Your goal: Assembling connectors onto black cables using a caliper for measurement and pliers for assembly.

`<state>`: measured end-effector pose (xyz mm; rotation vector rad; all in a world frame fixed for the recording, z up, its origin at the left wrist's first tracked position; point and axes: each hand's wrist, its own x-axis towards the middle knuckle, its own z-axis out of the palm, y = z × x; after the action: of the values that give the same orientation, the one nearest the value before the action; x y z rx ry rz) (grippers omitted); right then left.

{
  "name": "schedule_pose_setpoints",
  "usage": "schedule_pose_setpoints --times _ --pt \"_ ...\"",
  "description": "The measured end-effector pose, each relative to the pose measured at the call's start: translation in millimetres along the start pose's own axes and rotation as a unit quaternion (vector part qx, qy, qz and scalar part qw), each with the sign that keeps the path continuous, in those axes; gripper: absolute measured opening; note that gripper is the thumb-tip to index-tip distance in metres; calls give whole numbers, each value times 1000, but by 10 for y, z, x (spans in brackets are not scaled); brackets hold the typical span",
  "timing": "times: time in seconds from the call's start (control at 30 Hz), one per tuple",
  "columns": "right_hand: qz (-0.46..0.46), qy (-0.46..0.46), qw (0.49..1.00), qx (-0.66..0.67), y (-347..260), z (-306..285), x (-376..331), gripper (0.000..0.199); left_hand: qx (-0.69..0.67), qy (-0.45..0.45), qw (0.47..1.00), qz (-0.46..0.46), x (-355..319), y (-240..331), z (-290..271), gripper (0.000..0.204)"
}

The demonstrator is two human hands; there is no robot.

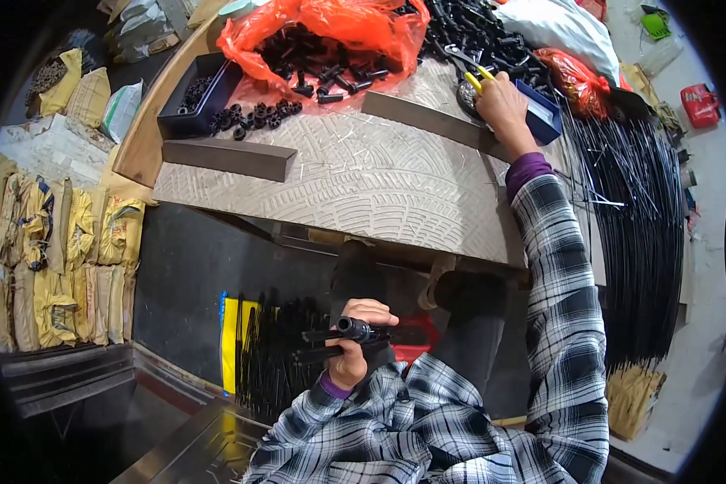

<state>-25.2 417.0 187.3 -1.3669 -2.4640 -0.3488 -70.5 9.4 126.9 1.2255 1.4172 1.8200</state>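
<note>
Left hand point(349, 366) clutching black rods point(319, 353), fingers wrapped round; right hand point(504, 103) gripping yellow-handled pliers point(473, 81) in curled fingers over workbench point(363, 181), beside blue box point(550, 134).

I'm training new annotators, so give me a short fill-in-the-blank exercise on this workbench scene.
1. The tool in the right hand has ____ handles.
2. Black parts are held in the person's ____ hand.
3. The cuffs at both wrists are ____.
4. The plastic container on the floor at far right is ____.

Missing words: yellow; left; purple; red.
</note>
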Motion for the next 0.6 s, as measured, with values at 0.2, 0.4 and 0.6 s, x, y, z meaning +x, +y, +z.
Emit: schedule_pose_setpoints --times 0.2,0.4,0.6 --pt "32 5 998 61 -53 -112 -74 18 25 30 999 18 23 63 -35 72" --pt "46 33 983 173 134 -178 -164 24 15 9 999 42 11 188 5 73" --pt "30 -24 689 724 -497 -1090 -1583 14 -102 -30 993 -51 78 431 -45 70"
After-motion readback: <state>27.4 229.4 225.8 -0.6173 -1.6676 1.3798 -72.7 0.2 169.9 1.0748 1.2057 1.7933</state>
